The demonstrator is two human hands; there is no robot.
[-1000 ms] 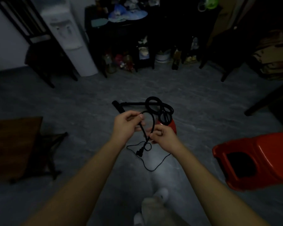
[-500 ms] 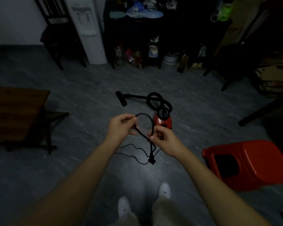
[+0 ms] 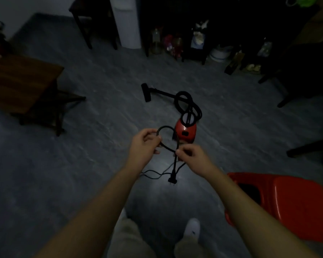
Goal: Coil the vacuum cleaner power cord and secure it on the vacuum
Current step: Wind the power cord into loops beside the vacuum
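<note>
A small red vacuum cleaner (image 3: pixel 186 131) stands on the grey floor ahead of me, its black hose (image 3: pixel 186 105) looped on top and its wand and nozzle (image 3: pixel 146 92) lying to the left. The black power cord (image 3: pixel 165 129) arches in a loop between my hands. My left hand (image 3: pixel 144 146) pinches one side of the loop. My right hand (image 3: pixel 191 157) pinches the other side, and the plug (image 3: pixel 172 178) hangs below it. Loose cord trails on the floor under my hands.
A red plastic stool (image 3: pixel 295 205) stands close at my right. A wooden table (image 3: pixel 21 84) is at the left. A white water dispenser (image 3: pixel 128 23), dark shelves with bottles and chair legs line the far side. My feet are at the bottom.
The view has tilted down and the hands sit lower in it. The cord loop between my hands stays held, with the plug still hanging under my right hand.
</note>
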